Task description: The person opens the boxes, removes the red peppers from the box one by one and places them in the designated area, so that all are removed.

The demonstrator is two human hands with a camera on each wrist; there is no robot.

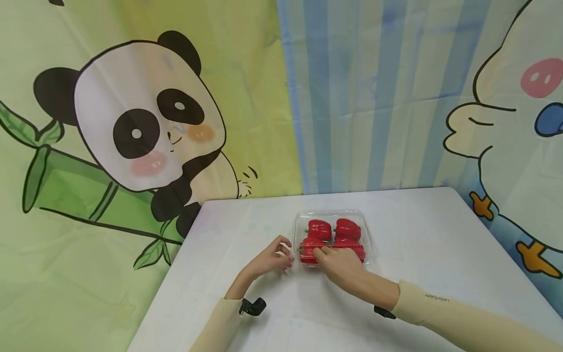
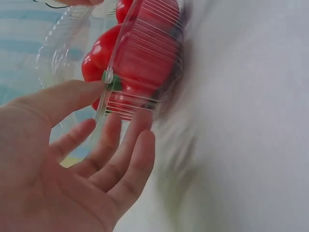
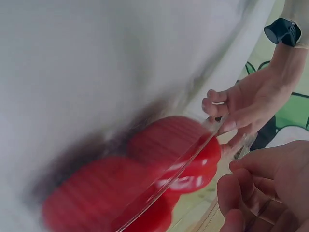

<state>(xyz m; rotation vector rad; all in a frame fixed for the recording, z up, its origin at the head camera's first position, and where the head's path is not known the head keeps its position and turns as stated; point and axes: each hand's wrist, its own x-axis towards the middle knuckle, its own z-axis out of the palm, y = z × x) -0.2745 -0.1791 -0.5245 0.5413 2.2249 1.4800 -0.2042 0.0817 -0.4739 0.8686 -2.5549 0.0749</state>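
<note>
A clear plastic clamshell box (image 1: 296, 225) with several red bell peppers (image 1: 348, 229) in it sits on the white table. My left hand (image 1: 274, 256) is at its front left corner, fingers loosely bent and spread. In the left wrist view the thumb of the left hand (image 2: 72, 169) meets the rim (image 2: 109, 76), and its fingers lie beside the ribbed side wall. Over the box's front, my right hand (image 1: 340, 266) has its fingers curled and pinches the raised edge of the clear lid (image 2: 60, 60). The right hand (image 3: 270, 188) partly hides the pinched edge.
The white table (image 1: 418, 234) extends around the box on both sides. Behind it hangs a printed curtain (image 1: 338, 98) with a panda and stripes. A black band with a small device (image 1: 252, 307) is on the left wrist.
</note>
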